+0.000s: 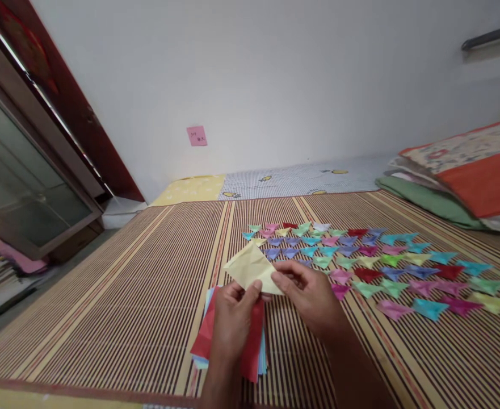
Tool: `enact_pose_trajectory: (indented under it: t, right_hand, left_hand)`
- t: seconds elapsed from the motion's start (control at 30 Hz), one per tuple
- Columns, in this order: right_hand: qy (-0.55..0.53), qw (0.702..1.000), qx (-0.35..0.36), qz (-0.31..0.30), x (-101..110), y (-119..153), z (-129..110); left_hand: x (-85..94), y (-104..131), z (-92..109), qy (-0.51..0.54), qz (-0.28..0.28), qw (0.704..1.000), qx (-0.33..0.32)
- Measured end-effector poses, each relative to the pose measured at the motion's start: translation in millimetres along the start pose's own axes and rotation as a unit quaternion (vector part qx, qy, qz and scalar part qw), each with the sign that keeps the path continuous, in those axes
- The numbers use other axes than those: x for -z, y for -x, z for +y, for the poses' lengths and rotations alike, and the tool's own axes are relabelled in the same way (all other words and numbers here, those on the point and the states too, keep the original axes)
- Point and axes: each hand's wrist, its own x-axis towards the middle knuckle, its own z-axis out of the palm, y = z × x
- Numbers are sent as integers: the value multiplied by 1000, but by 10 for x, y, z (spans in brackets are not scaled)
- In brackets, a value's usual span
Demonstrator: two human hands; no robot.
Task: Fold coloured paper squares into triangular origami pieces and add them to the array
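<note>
A pale yellow sheet of paper, showing crease lines, is held up between both hands. My left hand pinches its lower edge, thumb on top. At the paper's right corner, my right hand grips with thumb and fingers. Below my left hand and partly hidden by it lies a stack of coloured paper, red on top with blue and green edges showing. Rows of small folded paper shapes in many colours spread out to the right of the hands.
The striped bamboo mat covers the bed. Folded bedding with an orange pillow sits at the right. A pink note is stuck on the white wall. At the left stand a glass-fronted cabinet and a pile of books.
</note>
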Motion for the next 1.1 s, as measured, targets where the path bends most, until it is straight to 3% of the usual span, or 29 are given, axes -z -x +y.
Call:
enact_pose_trajectory:
  t: [0.33, 0.6, 0.77, 0.97, 1.1]
  right_hand:
    - [8, 996, 36, 79, -79, 15, 48]
    - [12, 993, 54, 104, -81, 27, 29]
    - [7, 994, 52, 98, -99, 27, 39]
    - [-35, 996, 39, 65, -173, 26, 11]
    - [-45, 998, -3, -44, -132, 4, 21]
  left_hand:
    - [-135, 26, -25, 36, -24, 999, 16]
    - [-111, 33, -37, 17, -48, 999, -9]
    - [-145, 41, -29, 41, -29, 999, -4]
    - [-128, 50, -46, 32, 20, 999, -24]
    - [-88, 47, -63, 51, 46, 997, -27]
